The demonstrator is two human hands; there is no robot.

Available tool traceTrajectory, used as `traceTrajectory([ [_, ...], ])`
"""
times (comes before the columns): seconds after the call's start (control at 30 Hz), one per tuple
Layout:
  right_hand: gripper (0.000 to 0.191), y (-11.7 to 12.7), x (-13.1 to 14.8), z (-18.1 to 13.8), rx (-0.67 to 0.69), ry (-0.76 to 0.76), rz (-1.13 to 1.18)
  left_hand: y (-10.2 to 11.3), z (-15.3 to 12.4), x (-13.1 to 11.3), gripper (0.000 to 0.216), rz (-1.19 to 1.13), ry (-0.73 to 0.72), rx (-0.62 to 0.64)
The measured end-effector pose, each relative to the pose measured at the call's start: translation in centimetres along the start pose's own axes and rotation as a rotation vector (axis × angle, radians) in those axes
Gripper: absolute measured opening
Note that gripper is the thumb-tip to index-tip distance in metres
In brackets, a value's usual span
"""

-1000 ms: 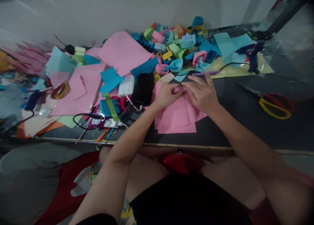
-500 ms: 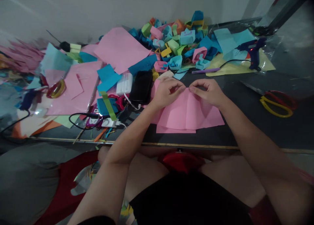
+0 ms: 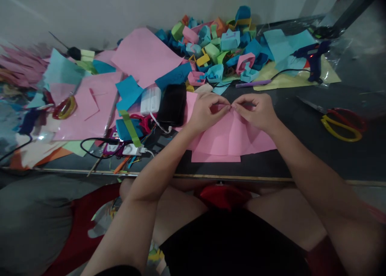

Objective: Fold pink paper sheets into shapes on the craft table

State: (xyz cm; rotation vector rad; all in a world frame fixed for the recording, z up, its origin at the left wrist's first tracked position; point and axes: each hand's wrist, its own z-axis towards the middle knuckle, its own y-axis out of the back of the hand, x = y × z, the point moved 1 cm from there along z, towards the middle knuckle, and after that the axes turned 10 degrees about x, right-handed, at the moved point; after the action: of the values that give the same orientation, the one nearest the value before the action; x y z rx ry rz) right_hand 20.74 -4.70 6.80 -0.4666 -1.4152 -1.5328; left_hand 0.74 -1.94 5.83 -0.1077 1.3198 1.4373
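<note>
A sheet of pink paper [image 3: 223, 137] lies in front of me near the table edge, its far side raised and gathered between my hands. My left hand [image 3: 208, 109] pinches the top of it between thumb and forefinger. Right beside, my right hand [image 3: 256, 111] pinches the same spot, the fingertips of both hands nearly touching. Creases fan from the pinch down to the near edge. Under it, a flat pink sheet [image 3: 215, 158] shows along the front. My fingers hide the exact fold at the pinch.
A black phone [image 3: 172, 104] and a white charger [image 3: 150, 100] lie left of my hands. Scissors [image 3: 340, 125] rest at the right, a glue gun [image 3: 313, 59] behind them. Folded paper pieces [image 3: 214, 51] are heaped at the back. Pink sheets [image 3: 90, 111] cover the left side.
My fingertips have come closer together at the top of the pink paper. The view has shifted slightly; the other things on the table stay where they were.
</note>
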Motion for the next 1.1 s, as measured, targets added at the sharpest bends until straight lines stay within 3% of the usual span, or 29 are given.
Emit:
traceTrajectory([
  [0.37, 0.015, -0.7, 0.3, -0.1, -0.043, 0.010, -0.017, -1.4, -0.4, 0.1, 0.014, 0.167, -0.061, -0.115],
  [0.53, 0.026, -0.4, 0.0, 0.2, -0.011, -0.034, 0.059, -1.3, -0.5, 0.0, 0.021, 0.144, -0.074, -0.126],
  [0.77, 0.055, 2.1, -2.8, 1.0, 0.325, -0.132, 0.027, 0.1, -0.2, 1.7, 0.030, 0.051, 0.043, -0.004],
  [0.93, 0.054, 2.3, -5.2, 1.5, 0.268, -0.216, 0.040, 0.7, 0.3, 4.5, 0.029, 0.076, 0.179, 0.094],
  [1.1, 0.047, 2.5, -5.0, 1.6, 0.253, -0.290, -0.006, 0.3, 0.3, 5.1, 0.029, 0.108, 0.217, 0.096],
])
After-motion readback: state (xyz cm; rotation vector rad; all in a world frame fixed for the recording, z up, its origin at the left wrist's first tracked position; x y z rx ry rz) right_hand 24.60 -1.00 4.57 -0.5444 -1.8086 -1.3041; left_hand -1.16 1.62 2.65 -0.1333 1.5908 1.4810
